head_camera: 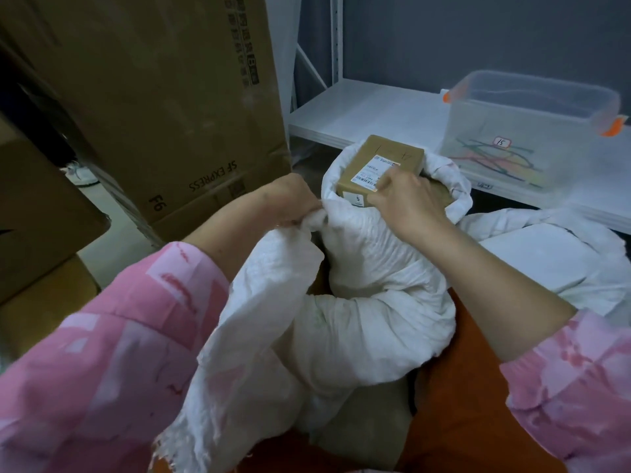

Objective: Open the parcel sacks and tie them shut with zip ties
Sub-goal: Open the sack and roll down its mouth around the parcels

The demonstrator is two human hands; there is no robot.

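A white woven parcel sack (368,268) stands open in front of the person, its rim rolled down around a brown cardboard parcel (379,165) that pokes out of the mouth. The left hand (290,199) grips a bunched fold of the sack's rim on its left side. The right hand (406,199) rests on the parcel, fingers curled over its near edge. Beyond the sack, on a white shelf (375,110), a clear plastic bin (526,107) holds coloured zip ties (495,158). Left of the sack stands a large cardboard box (153,97).
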